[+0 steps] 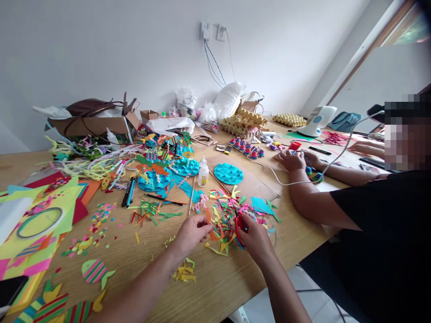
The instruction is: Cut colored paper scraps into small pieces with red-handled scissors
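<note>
My left hand (194, 229) pinches a strip of orange paper (208, 220) between thumb and fingers, above the wooden table. To its right, my right hand (255, 237) grips a pair of red-handled scissors (239, 225), whose blades point away from me; how far the blades are apart is hard to make out. Beneath and between both hands lies a heap of coloured paper scraps (222, 208). A white glue bottle (203, 173) stands upright beyond my left hand, with a blue painted egg-tray piece (228, 173) to its right. Striped paper fish (96, 272) lie at the lower left.
At my right, a co-worker's hands (292, 160) handle a small craft piece. A white cable (283, 183) crosses the table there. Coloured paper sheets (69, 202) and a tape roll (40, 223) lie left. Egg trays (242, 121) and a cardboard box (90, 128) stand by the wall.
</note>
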Action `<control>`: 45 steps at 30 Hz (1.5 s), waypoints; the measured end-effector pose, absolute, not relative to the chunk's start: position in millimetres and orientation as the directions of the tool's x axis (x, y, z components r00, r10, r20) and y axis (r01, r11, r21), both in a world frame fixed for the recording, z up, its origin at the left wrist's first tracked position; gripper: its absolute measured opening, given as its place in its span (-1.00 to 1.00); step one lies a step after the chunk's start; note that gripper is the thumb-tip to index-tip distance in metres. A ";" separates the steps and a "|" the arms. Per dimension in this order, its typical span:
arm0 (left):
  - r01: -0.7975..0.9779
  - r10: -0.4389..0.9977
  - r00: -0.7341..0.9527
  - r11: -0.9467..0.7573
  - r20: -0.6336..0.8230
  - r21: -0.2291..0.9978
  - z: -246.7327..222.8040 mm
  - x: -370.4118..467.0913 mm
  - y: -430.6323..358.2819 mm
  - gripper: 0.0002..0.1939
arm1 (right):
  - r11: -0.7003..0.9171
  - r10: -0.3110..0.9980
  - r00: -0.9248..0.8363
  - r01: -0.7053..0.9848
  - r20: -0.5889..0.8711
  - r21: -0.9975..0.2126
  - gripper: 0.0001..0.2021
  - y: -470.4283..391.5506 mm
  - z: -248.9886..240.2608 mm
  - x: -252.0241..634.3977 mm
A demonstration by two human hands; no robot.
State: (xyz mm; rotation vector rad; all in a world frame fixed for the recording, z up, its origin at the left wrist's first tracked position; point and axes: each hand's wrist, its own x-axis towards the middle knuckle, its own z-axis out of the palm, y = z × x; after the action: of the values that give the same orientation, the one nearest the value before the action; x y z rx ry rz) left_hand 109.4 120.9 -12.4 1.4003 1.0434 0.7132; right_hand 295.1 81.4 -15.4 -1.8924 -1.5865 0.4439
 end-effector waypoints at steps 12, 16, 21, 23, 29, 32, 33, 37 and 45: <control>0.170 0.912 0.402 0.017 -0.085 0.985 8.2 91.4 124.2 -0.85 | -0.029 0.989 0.126 0.691 0.081 -0.723 -0.71 57.7 11.5 292.7; 0.163 0.913 0.403 -0.001 -0.066 0.987 15.3 85.4 127.7 -0.84 | -0.041 0.951 0.294 0.411 0.090 -0.911 -0.71 52.9 1.2 306.3; 0.168 0.903 0.425 -0.016 -0.058 0.986 15.3 85.4 124.3 -0.86 | -0.093 0.983 0.179 0.329 -0.035 -0.940 -0.76 44.5 0.0 298.1; 0.180 0.897 0.437 -0.021 -0.061 0.983 13.6 84.0 121.8 -0.86 | -0.100 0.990 0.133 0.401 -0.050 -0.911 -0.82 40.5 2.3 287.4; 0.219 0.885 0.458 -0.024 -0.081 0.976 8.8 74.3 118.1 -0.85 | -0.111 0.994 0.080 0.803 -0.079 -0.586 -0.85 40.1 4.1 278.6; 0.218 0.871 0.485 -0.032 -0.080 0.975 5.0 79.1 114.3 -0.85 | -0.228 0.971 0.236 0.872 -0.035 -0.433 -0.90 54.4 1.4 294.3; 0.217 0.862 0.500 -0.037 -0.078 0.976 3.6 83.2 112.3 -0.85 | -0.255 0.963 0.269 0.877 -0.023 -0.408 -0.92 61.1 0.6 300.3; 0.220 0.835 0.549 -0.091 -0.046 0.971 -0.6 106.5 104.0 -0.84 | -0.320 0.938 0.345 0.893 0.023 -0.317 -0.87 90.1 -1.4 315.8; 0.366 0.834 0.546 -0.158 -0.075 0.917 -13.4 135.7 102.6 -0.71 | -0.353 0.932 0.363 0.913 0.013 -0.204 -0.84 119.7 -15.0 304.7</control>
State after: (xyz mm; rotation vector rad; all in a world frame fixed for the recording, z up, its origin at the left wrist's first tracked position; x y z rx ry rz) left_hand 135.7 102.6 -13.4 1.7509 1.0028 0.5669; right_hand 304.7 119.7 -15.0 -2.4433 -1.6717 0.1568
